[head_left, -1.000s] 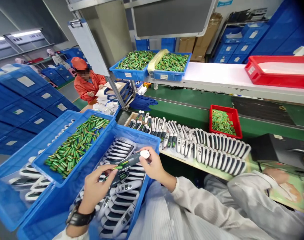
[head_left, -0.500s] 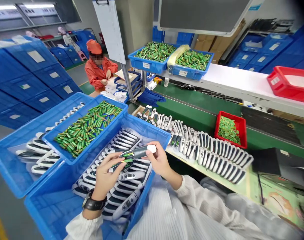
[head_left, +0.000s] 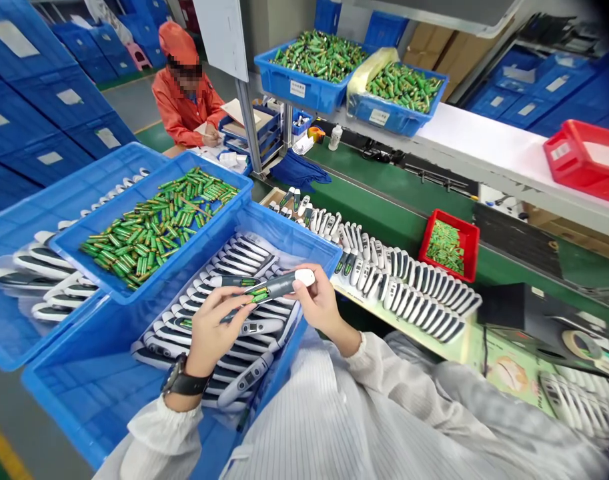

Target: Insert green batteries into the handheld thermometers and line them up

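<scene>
My right hand [head_left: 322, 305] grips the white head end of a dark grey and white handheld thermometer [head_left: 280, 287], its open battery compartment towards my left hand [head_left: 215, 330]. The fingertips of my left hand pinch a green battery [head_left: 259, 297] at that compartment; whether it is fully seated I cannot tell. Beneath both hands, rows of similar thermometers [head_left: 257, 370] lie in a large blue bin [head_left: 79, 393]. A shallow blue tray [head_left: 127, 293] of loose green batteries [head_left: 154, 227] rests across the bins, beyond my left hand.
Rows of thermometers [head_left: 414, 293] stand on the bench to the right, beside a red bin [head_left: 471, 257] holding small green pieces. Two blue bins [head_left: 304, 93] of batteries sit on the raised shelf [head_left: 489, 143]. A co-worker in orange [head_left: 184, 100] sits at the far left.
My left fingers have brought the battery up from just below the thermometer to its open compartment. My right hand keeps its grip. The view has tilted down slightly.
</scene>
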Demonstrator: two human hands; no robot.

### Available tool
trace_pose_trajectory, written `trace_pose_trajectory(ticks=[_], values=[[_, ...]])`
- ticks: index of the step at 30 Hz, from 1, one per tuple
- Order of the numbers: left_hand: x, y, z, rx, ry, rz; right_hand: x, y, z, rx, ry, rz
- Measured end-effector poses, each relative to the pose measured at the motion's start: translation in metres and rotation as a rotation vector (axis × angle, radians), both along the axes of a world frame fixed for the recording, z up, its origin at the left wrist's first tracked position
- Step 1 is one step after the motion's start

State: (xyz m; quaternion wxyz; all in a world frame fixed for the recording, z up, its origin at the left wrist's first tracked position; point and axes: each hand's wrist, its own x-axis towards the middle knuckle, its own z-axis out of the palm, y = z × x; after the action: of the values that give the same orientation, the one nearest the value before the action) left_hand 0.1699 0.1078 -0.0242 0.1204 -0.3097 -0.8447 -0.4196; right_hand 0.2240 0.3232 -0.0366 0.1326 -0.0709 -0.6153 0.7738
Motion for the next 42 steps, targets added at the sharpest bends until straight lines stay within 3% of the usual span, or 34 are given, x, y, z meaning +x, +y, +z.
trace_pose_trajectory(ticks=[9,15,18,21,28,32,36,39,42], values=[[0.001,0.006,-0.018,0.106,-0.157,-0.044,-0.006,0.003,0.001,-0.083,-0.081,0.010],[0.012,0.015,-0.031,-0.014,0.183,-0.001,-0.009,0.009,0.004,-0.114,-0.165,-0.003],[0.014,0.016,-0.036,-0.084,0.336,-0.053,-0.013,0.013,0.004,-0.127,-0.194,-0.030],[0.010,0.014,-0.039,-0.112,0.380,-0.094,-0.017,0.015,0.004,-0.129,-0.220,-0.026],[0.003,0.008,-0.038,-0.195,0.395,-0.055,-0.026,0.015,0.004,-0.164,-0.244,0.033],[-0.006,0.004,-0.028,-0.186,0.223,-0.058,-0.027,0.017,0.002,-0.182,-0.174,0.037],[-0.024,-0.009,-0.024,-0.363,-0.115,-0.118,-0.026,0.018,0.001,-0.190,-0.098,0.007],[-0.035,-0.020,-0.034,-0.570,-0.322,-0.183,-0.024,0.017,0.000,-0.166,-0.081,-0.005],[-0.038,-0.024,-0.054,-0.800,-0.482,-0.141,-0.022,0.015,-0.001,-0.059,-0.075,0.024]])
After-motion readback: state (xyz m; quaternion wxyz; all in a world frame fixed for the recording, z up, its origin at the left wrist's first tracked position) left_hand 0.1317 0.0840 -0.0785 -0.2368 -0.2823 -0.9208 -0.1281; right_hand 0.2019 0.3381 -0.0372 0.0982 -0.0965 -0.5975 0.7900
